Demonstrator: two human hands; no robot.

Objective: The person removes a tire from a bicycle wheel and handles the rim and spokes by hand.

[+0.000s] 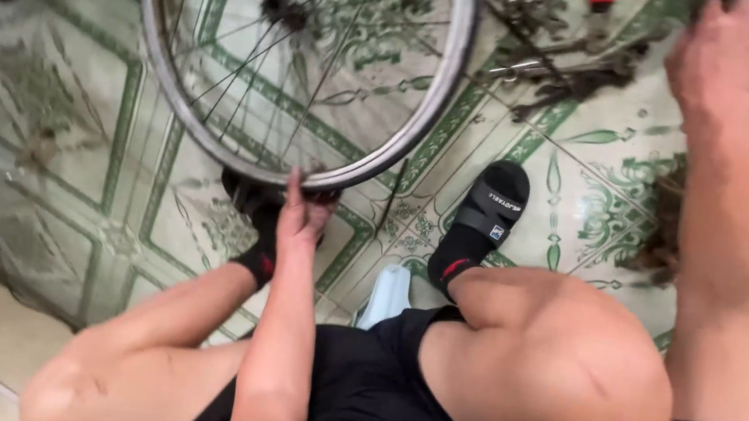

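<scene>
Steadying a bare bicycle wheel (298, 58) at its six-o'clock rim, the left hand (301, 211) pinches it closed; the right hand (719, 55) reaches toward one-o'clock tools (563, 67), grip unclear, and needs a firm grasp next.

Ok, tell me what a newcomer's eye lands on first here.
The big silver spoked bicycle wheel fills the upper left, standing on the green-patterned tiled floor. The left hand grips its lower rim, while the right hand reaches to the upper right, beside a heap of dark metal tools.
</scene>
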